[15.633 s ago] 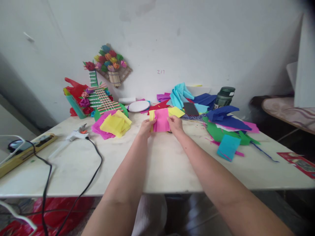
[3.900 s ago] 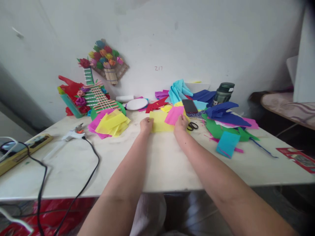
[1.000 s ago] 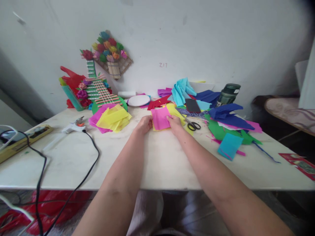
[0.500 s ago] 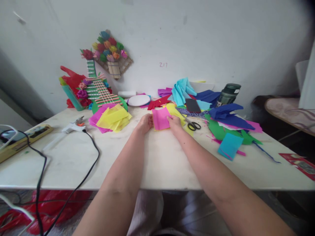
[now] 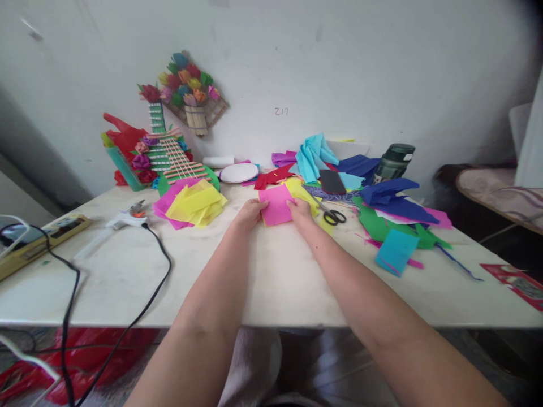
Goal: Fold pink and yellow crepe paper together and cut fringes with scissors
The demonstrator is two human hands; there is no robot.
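A square of pink crepe paper [image 5: 276,207] lies between my two hands over the middle of the table, with a thin yellow edge showing beneath it. My left hand [image 5: 253,212] pinches its left edge, thumb on top. At the opposite edge, my right hand [image 5: 299,211] is closed on the paper in the same way. Just behind and right of it lies more yellow paper [image 5: 299,190]. Black-handled scissors [image 5: 334,217] rest to the right of my right hand, their blades partly over the yellow paper.
Left stand yellow sheets [image 5: 197,203], a glue gun [image 5: 129,217] with its black cord, and a power strip [image 5: 63,229]. A paper-flower guitar [image 5: 169,155] leans behind. Rightward are a phone [image 5: 332,182], green paper [image 5: 377,223], a blue piece [image 5: 397,252] and a dark jar [image 5: 394,163].
My left thumb has come over onto the top of the pink paper, which now lies flatter and reaches slightly further left. My right hand has barely moved.
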